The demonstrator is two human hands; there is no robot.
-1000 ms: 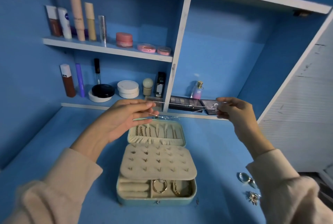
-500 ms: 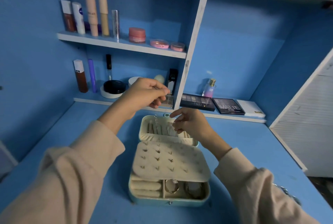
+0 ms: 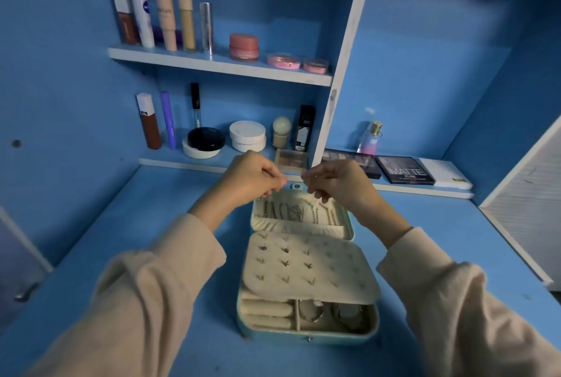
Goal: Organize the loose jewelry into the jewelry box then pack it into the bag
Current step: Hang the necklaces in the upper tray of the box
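Blue desk (image 3: 151,225): one open jewelry box (image 3: 306,338). Left hand (image 3: 252,178) and right hand (image 3: 340,185) both pinch fingertips above its lid (image 3: 303,228); held item unclear.

Blue walls (image 3: 425,88) and a blue desk (image 3: 440,225) — white shelves (image 3: 218,67) lined with cosmetics (image 3: 244,46), dim light.

Long, loose cream-coloured sleeves (image 3: 151,291) covered both arms to the wrists; the left hand (image 3: 252,178) and right hand (image 3: 338,184) were bare.
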